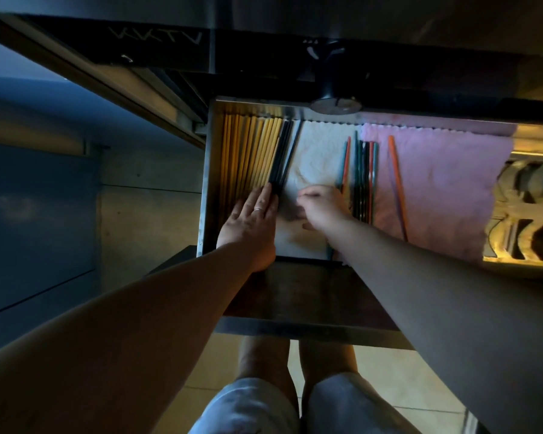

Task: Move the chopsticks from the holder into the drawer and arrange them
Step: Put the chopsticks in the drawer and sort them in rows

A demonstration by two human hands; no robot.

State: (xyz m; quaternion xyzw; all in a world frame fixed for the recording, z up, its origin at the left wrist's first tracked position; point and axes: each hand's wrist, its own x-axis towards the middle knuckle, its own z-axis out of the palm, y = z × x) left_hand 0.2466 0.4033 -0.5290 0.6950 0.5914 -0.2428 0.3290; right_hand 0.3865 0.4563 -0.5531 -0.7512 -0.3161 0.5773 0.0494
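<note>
Pressed yellow chopsticks (251, 151) at 9 o'clock in drawer (205, 183) with flat, straight-fingered left hand (251, 220); curled right hand (322, 208) beside it, hold impossible to tell.

A person's left hand (251, 220) lies flat on yellow chopsticks (248, 151) lined along the open drawer's (205, 183) left edge, beside dark chopsticks (282, 155). The right hand (322, 206), fingers curled, rests on a white cloth (317, 151) near coloured chopsticks (365, 177).
</note>
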